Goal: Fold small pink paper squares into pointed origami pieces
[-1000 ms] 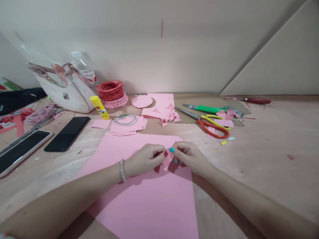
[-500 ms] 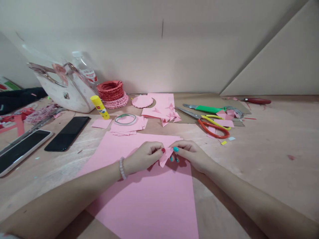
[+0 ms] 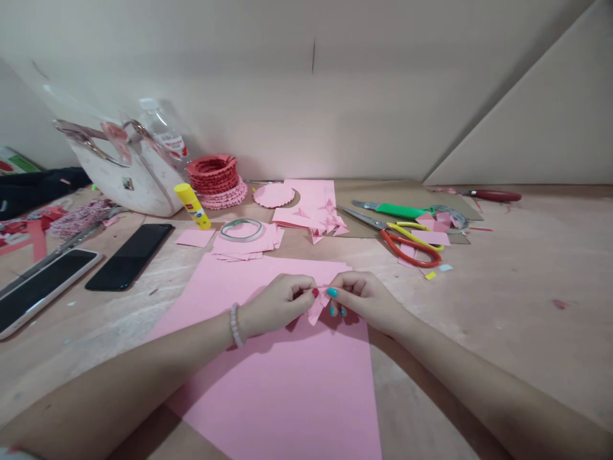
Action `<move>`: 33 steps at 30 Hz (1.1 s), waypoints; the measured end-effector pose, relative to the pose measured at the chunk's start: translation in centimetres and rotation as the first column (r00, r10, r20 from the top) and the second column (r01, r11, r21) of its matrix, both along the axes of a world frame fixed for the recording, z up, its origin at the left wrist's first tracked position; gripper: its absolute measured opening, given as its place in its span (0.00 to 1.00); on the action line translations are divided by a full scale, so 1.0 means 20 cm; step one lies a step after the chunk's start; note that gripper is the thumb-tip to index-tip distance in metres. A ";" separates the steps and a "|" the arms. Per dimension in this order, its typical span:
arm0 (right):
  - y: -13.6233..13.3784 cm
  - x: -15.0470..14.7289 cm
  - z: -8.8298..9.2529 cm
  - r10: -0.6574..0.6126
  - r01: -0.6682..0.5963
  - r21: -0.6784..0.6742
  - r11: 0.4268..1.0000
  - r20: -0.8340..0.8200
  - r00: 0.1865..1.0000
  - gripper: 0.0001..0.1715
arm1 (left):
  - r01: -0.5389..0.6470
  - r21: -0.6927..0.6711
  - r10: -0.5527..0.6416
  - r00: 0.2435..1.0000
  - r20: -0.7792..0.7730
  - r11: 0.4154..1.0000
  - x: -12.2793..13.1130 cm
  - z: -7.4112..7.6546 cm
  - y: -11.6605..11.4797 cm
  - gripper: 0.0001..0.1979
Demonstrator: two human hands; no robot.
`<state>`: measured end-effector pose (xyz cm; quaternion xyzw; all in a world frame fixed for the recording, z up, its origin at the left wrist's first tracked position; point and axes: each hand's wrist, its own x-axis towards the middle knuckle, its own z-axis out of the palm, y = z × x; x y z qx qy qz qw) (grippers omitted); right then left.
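A person's left hand (image 3: 278,303) and right hand (image 3: 368,300) are pinching one jagged scrap of pink paper (image 3: 318,309) between them. The left fingertips (image 3: 306,286), one showing a red nail, and the right fingertips (image 3: 342,284), with teal nails, are curled almost closed on the scrap, gripping it from either side. One large pink paper sheet (image 3: 272,390) is lying directly beneath the fingers on a pale wooden table (image 3: 527,287). One white beaded bracelet (image 3: 234,324) is circling the left wrist. Ahead of the fingers, one narrow roll of clear tape (image 3: 242,230) is sitting on one stack of cut pink paper squares (image 3: 244,245), near one yellow glue stick (image 3: 192,206). Two black smartphones (image 3: 129,257) (image 3: 41,291) are lying to the left of the fingers. One pair of orange-and-yellow-handled scissors (image 3: 409,241) and one green-handled serrated cutter (image 3: 397,209) are resting to their right.
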<state>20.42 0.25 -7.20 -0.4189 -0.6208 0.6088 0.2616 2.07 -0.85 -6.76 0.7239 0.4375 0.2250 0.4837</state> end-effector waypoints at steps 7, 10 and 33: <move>0.02 0.02 -0.06 0.044 -0.040 0.024 0.999 -0.174 0.984 0.14 | -0.026 -0.138 0.035 0.997 0.063 0.990 0.01 0.02 0.00 0.11; 0.02 0.02 -0.06 0.047 -0.045 0.017 0.999 -0.163 0.986 0.12 | -0.017 -0.108 0.023 0.998 0.053 0.994 0.01 0.02 0.00 0.11; 0.01 0.01 -0.03 0.048 -0.048 -0.007 0.999 -0.047 0.998 0.11 | -0.018 -0.061 0.020 0.999 0.032 0.998 0.00 0.00 -0.01 0.10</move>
